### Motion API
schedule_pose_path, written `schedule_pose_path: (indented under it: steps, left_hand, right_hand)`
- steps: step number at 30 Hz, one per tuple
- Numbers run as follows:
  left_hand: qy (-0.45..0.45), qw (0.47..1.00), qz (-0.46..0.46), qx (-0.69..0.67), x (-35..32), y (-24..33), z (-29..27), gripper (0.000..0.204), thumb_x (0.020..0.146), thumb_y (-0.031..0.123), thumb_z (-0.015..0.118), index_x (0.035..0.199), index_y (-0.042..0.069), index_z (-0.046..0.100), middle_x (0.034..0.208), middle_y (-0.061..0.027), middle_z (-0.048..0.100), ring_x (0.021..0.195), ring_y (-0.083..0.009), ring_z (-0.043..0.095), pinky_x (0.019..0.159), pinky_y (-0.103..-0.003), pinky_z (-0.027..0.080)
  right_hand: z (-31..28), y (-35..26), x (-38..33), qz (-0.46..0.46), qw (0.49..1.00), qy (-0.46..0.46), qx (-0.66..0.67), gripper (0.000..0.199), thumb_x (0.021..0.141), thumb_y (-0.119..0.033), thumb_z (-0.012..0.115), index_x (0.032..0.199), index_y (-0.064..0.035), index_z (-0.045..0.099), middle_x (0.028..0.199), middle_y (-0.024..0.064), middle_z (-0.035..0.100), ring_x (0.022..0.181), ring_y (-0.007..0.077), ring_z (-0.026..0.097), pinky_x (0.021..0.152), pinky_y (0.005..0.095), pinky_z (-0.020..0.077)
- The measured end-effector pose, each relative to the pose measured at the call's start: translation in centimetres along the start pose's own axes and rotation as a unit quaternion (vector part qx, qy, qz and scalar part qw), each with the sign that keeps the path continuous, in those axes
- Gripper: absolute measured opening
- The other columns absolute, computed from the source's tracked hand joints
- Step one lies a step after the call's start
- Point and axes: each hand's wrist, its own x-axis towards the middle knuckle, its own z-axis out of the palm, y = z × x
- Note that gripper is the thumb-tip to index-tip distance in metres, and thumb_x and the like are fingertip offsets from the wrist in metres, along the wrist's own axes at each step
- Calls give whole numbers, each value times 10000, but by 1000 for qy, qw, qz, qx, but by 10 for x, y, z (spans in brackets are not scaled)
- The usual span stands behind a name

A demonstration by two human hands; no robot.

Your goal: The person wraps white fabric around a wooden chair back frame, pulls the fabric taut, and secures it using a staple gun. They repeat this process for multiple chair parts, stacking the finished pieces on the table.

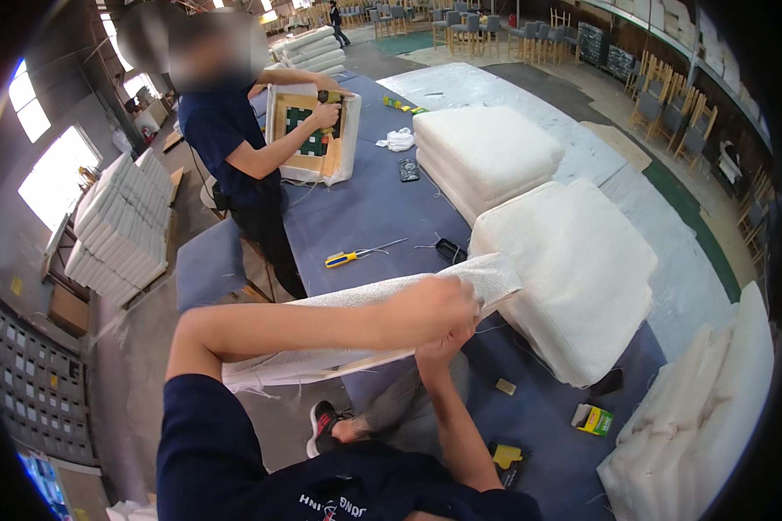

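Beyond the left hand [439, 304] — 1 screwdriver [342, 259], 1 power tool [329, 98] were seen | beyond-right of the right hand [444, 346] — 2 white cushion stacks [558, 273] stood

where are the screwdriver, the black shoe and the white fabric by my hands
Screwdriver [345, 259]: head view, on its yellow handle
Black shoe [322, 425]: head view, on its upper
White fabric [291, 368]: head view, on its lower left stretch
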Motion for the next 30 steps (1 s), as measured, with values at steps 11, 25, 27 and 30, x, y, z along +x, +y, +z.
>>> schedule_pose_path:
  steps: [11, 25, 27, 30]
  left_hand:
    - [15, 998, 35, 44, -44, 13, -18, 329, 820, 93, 651, 1120, -39, 617, 994, -125, 560, 970, -299, 599, 851, -390, 521]
    - [3, 994, 63, 93, -72, 4, -42, 359, 758, 119, 672, 1077, -45, 662, 1071, -129, 613, 1073, -270, 606, 922, -408, 489]
    - [7, 991, 70, 112, -72, -2, -41, 376, 744, 122, 674, 1078, -50, 661, 1061, -131, 609, 1075, -270, 606, 929, -406, 491]
    - [-10, 992, 71, 108, -70, -16, -45, 399, 701, 106, 675, 1062, -64, 668, 1054, -126, 611, 1063, -277, 611, 930, -404, 500]
  right_hand:
    - [-17, 16, 10, -61, 996, -58, -40, 395, 960, -341, 527, 1096, -9, 692, 1028, 163, 681, 972, 407, 585, 902, 483, 400]
    - [-50, -49, 40, 389, 888, -202, 141, 317, 991, -226, 682, 792, 6, 600, 672, -60, 489, 654, 17, 397, 546, 236, 297]
    - [-38, -55, 51, 391, 891, -207, 104, 427, 1002, -249, 680, 674, -9, 546, 597, -76, 437, 602, 15, 351, 505, 257, 265]
    - [-24, -39, 45, 384, 895, -183, 130, 421, 1000, -250, 689, 685, 5, 574, 608, -72, 462, 612, 15, 352, 508, 255, 268]
